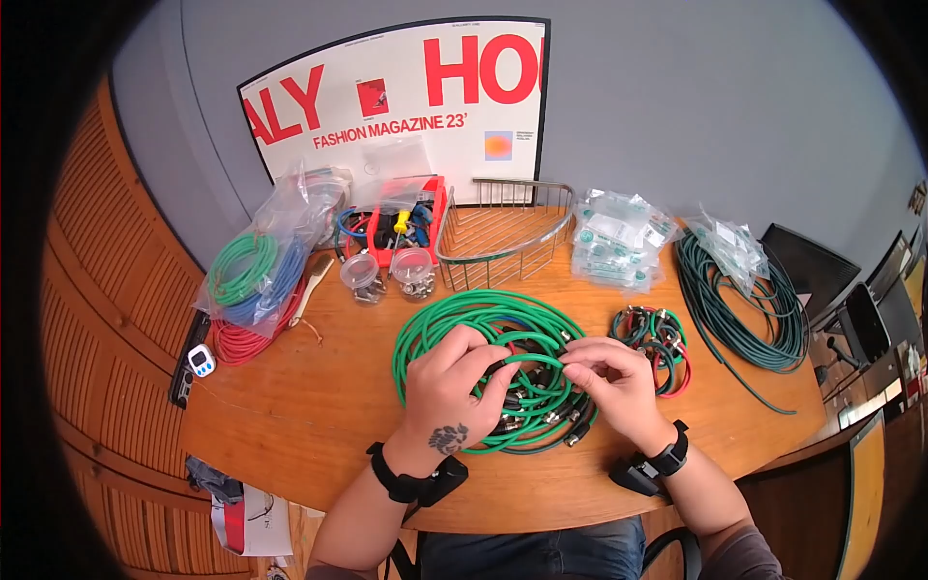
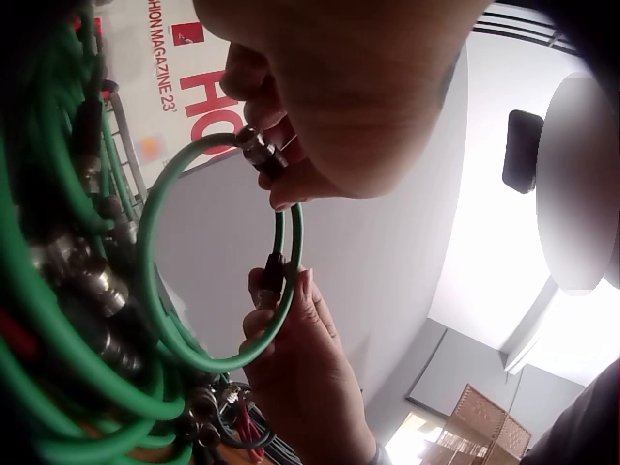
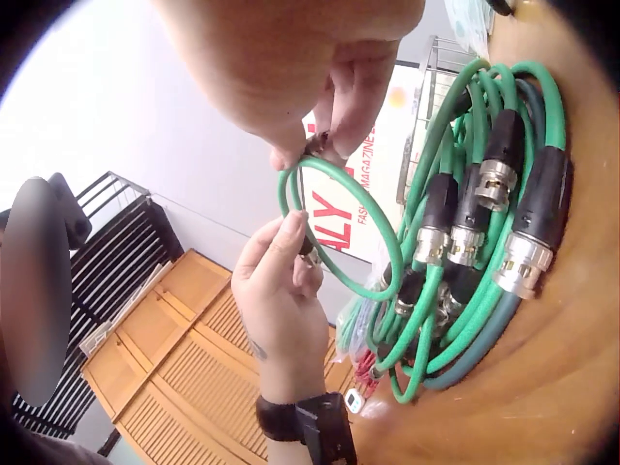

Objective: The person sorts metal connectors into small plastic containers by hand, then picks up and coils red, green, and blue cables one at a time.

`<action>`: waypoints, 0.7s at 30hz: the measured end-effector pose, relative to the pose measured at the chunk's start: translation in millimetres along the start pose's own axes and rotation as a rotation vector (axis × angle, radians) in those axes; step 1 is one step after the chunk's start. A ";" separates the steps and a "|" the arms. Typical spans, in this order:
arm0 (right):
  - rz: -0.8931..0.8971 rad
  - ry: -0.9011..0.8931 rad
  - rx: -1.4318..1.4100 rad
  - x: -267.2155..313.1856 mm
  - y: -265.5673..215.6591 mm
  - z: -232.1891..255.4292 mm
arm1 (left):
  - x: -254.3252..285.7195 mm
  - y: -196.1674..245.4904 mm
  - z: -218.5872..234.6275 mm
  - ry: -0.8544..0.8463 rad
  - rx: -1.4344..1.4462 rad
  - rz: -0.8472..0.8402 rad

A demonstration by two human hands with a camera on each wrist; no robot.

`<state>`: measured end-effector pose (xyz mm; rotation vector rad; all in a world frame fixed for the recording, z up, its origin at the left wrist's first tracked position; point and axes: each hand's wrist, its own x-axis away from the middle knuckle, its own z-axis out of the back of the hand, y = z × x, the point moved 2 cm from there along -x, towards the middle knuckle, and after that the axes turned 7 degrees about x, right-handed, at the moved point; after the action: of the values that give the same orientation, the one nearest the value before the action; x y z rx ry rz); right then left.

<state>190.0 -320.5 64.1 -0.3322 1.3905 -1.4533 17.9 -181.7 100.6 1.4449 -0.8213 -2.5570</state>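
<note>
Left hand (image 1: 447, 389) pinches one connector end of the short green cable (image 2: 148, 232), right hand (image 1: 621, 383) the other, its loop spanning left-right between them above the green coil (image 1: 454, 310).

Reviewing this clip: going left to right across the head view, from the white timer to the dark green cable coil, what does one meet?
White timer → wooden handle → left hand → held green cable → right hand → dark green cable coil.
</note>
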 end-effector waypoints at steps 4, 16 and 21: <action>-0.243 -0.038 -0.210 -1.3 3.1 0.8 | 0.6 -5.3 -1.0 0.037 0.016 -0.025; -0.374 -0.558 -0.455 -2.1 2.5 5.0 | -3.1 -20.7 7.2 -0.005 0.056 0.233; -0.327 -0.436 -0.710 -5.3 2.4 12.7 | 7.2 -46.2 2.0 -0.075 0.347 0.444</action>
<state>203.2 -322.8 68.0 -1.2971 1.4815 -0.9927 20.6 -143.9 73.0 1.0770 -1.4677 -2.2156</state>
